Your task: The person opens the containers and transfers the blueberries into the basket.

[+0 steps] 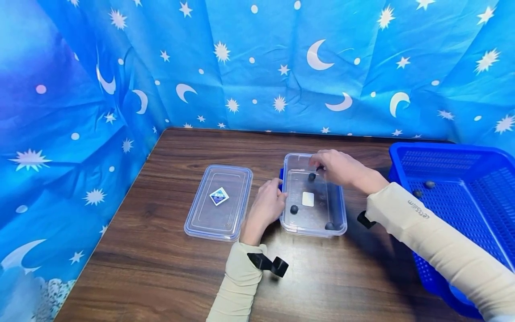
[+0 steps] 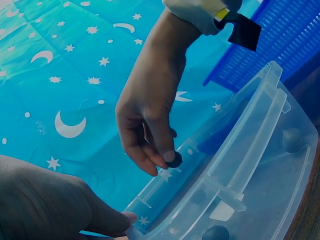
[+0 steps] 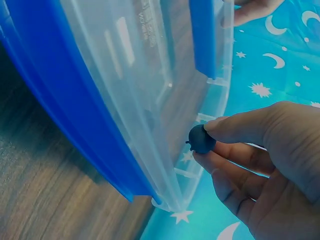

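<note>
Sleeve (image 1: 438, 241); right grip (image 1: 338, 168) pinching dark ball (image 3: 201, 139), stub (image 3: 189, 143) only in right-wrist view; left grip (image 1: 266, 203) holding box (image 1: 310, 231)

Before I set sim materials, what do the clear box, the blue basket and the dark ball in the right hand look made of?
Clear box: likely rigid plastic, glossy; tabletop shows through.
Blue basket: probably moulded plastic, slight sheen; regular perforations.
Dark ball in the right hand: matte; small nub shows. Rubber, clay or fruit skin? Can't tell.
</note>
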A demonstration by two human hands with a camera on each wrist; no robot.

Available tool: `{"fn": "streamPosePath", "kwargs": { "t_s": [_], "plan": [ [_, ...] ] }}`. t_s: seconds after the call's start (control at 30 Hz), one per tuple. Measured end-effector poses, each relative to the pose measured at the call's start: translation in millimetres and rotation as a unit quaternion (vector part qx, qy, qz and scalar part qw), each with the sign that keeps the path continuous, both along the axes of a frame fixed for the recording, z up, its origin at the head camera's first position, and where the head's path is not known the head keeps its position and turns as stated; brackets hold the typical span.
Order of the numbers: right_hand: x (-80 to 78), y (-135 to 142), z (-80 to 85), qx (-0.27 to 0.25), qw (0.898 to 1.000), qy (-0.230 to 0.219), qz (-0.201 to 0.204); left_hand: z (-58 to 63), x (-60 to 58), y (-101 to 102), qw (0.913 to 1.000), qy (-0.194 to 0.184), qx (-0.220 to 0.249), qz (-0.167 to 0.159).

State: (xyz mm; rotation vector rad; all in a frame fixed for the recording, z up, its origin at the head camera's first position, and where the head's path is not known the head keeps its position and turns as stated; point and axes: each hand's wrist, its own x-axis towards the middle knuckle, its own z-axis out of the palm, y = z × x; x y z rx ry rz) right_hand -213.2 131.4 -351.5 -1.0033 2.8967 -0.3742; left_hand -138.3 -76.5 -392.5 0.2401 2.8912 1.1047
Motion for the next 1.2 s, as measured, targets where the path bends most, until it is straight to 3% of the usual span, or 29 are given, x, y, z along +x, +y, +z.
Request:
{"fn": "streamPosePath", "kwargs": {
  "t_s": [0.2,0.63,1.2],
  "plan": [
    [1.1,8,6.7,-0.014,1.0,-0.008,-0.015,0.2,0.1,1,1.0,-0.004,-0.003,0.003],
    [4.8,27,17.6,-0.053,0.998,0.029,-0.001,1.9,1.0,1,1.0,-0.006,-0.005,0.006],
    [18.2,66,32.8,-0.092,0.994,0.023,-0.059,-0.1,1.4,3,1.0,0.009,-0.001,0.003]
  ]
}}
